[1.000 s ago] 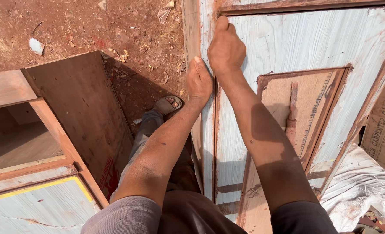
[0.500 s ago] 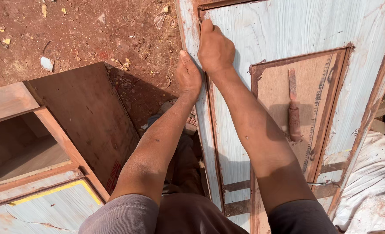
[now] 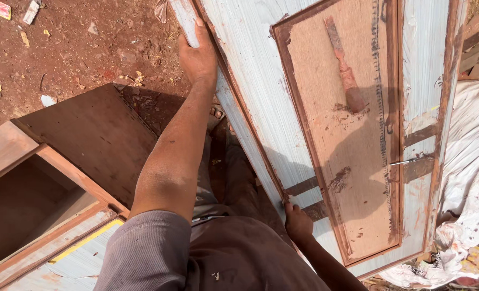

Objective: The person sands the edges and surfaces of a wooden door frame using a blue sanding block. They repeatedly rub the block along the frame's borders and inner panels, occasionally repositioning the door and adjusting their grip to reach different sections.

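Hands grip one door (image 3: 261, 102): I see my left hand (image 3: 196, 54) closed on its upper left edge, right hand (image 3: 297, 222) clamped lower down that edge. Door leans tilted over red ground (image 3: 72, 59), chisel (image 3: 343, 64) lying on its panel; lifting looks barely begun.

I count two hands of mine in view: my left hand (image 3: 197, 54) on the far edge of the panel, my right hand (image 3: 297, 222) on its near edge. One pale blue door panel (image 3: 261, 91) lies at right. One chisel (image 3: 343, 67) rests on its brown inset. One wooden cabinet (image 3: 83, 145) stands at left. One white cloth (image 3: 474, 161) lies far right.
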